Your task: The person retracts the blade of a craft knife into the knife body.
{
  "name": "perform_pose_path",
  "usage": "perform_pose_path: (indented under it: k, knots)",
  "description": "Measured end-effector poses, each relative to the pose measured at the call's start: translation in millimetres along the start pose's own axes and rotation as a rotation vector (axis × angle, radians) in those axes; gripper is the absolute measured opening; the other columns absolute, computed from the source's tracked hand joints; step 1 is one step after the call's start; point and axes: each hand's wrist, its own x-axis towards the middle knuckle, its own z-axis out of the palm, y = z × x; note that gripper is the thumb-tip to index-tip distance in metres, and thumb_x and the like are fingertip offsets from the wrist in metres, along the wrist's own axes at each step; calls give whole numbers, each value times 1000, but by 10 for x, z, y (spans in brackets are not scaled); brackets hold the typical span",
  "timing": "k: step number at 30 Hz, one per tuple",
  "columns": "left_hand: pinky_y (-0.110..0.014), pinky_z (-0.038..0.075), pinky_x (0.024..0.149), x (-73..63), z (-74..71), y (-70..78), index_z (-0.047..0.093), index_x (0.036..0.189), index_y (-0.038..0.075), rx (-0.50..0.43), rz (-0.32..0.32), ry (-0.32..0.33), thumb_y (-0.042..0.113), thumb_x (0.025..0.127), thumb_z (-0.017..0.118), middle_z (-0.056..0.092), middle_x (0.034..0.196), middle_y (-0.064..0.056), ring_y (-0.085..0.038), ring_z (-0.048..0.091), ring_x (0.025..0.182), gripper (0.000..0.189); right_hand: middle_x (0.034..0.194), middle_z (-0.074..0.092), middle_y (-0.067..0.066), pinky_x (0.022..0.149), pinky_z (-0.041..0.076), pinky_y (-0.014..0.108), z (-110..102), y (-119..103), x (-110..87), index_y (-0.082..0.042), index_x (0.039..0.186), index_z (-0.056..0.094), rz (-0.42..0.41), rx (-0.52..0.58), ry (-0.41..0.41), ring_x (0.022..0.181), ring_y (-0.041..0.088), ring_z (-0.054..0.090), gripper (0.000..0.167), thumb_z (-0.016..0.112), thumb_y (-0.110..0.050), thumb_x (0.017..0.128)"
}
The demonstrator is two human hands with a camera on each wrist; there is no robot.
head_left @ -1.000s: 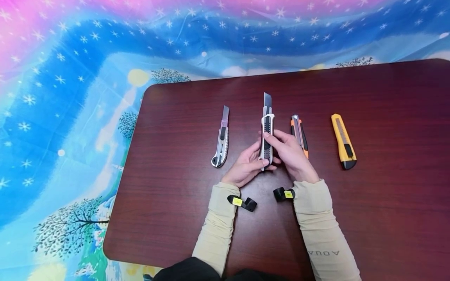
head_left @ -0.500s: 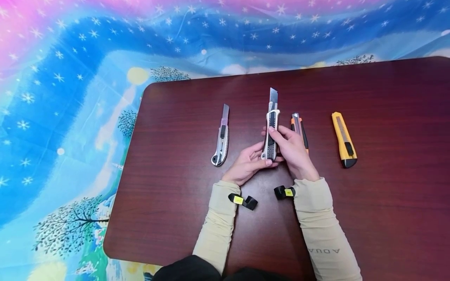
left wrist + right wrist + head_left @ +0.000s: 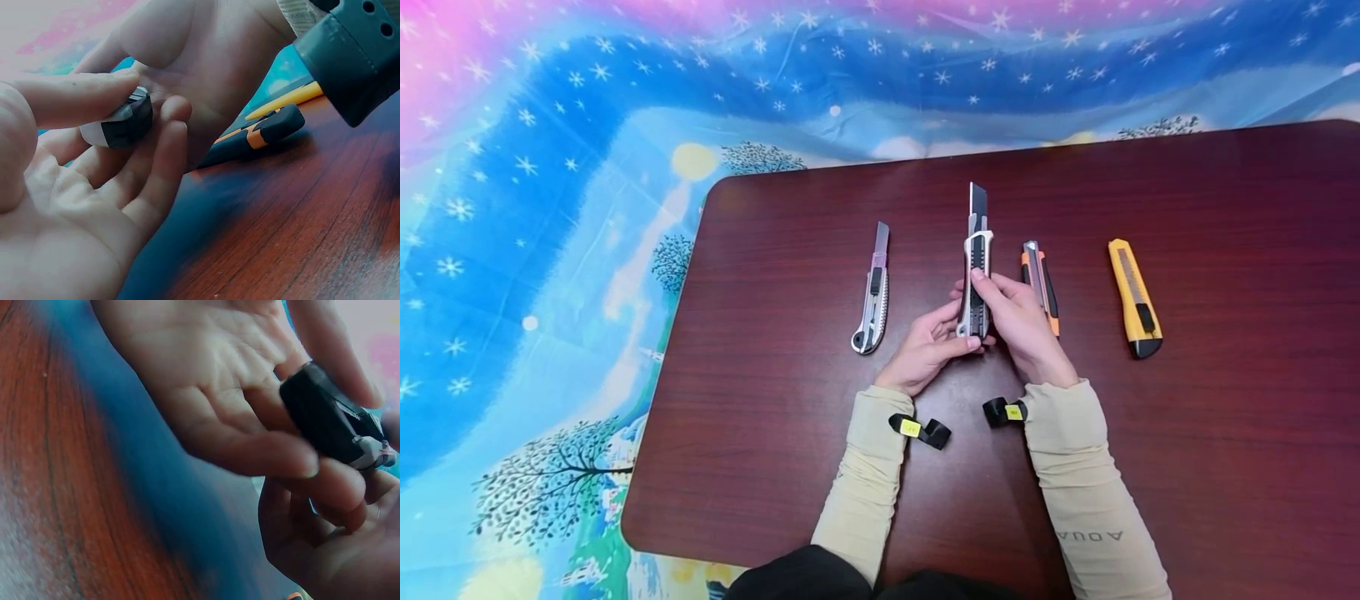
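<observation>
Both hands hold a silver and black utility knife (image 3: 977, 250), its wide blade out and pointing away from the body. The left hand (image 3: 927, 348) grips the lower end, thumb on top and fingers beneath. Higher up the handle, the right hand (image 3: 1021, 312) pinches it, with the thumb laid on the black slider strip. In the left wrist view the butt end of the utility knife (image 3: 122, 122) shows between thumb and fingers. The right wrist view shows its black end (image 3: 331, 419) close up, the fingers curled under it; the blade is out of sight there.
A silver snap-off knife (image 3: 872, 300) with its blade out lies to the left. Just right of the hands lies an orange and black knife (image 3: 1036, 267), partly covered by the right hand. Farther right is a yellow knife (image 3: 1133, 300). A dark red-brown table (image 3: 760, 375) carries them all.
The held utility knife and both hands have moved slightly away from the body. The knife tilted to the right half a second ago and now stands straighter. Both hands kept their hold.
</observation>
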Motion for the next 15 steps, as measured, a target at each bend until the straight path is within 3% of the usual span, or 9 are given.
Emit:
perform_pose_path:
  k: [6,15]
  knots:
    - [-23,56,85,-4,2,3,40,143,-4,-1,-3,7,-15,89,51,52,118,-44,-16,68,94,57,93,72,-12,88,48,16,0,1,-5,9,125,57,-4,-13,-13,99,5,63,58,53,-43,98]
    - [-24,57,83,7,10,-3,39,142,-7,-15,3,0,-16,88,51,47,118,-50,-16,68,93,56,92,72,-11,83,47,17,3,-10,-13,8,118,61,-36,-47,-6,97,7,61,54,54,-42,97]
